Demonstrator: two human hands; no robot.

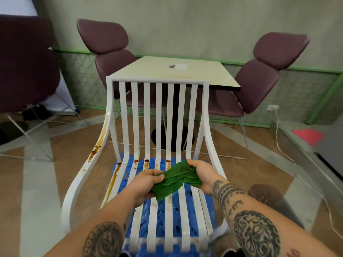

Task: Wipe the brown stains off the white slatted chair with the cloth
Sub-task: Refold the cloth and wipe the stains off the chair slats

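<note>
A white slatted chair [159, 115] stands right in front of me, its back towards a table. Brown stains [95, 149] run down its left arm, and more brown stains mark the left seat slat and the bend of the middle slats. A folded green cloth [175, 179] is held above the seat between both hands. My left hand [143, 184] grips its left end. My right hand [201, 173] pinches its right end. Both forearms reach in from the bottom of the view.
A blue sheet [161, 216] lies under the chair. A pale square table [170, 71] on a black pedestal stands behind it, flanked by two purple chairs [109, 45] [267, 75]. A dark chair [26, 67] is at the left, a white cable [278, 134] at the right.
</note>
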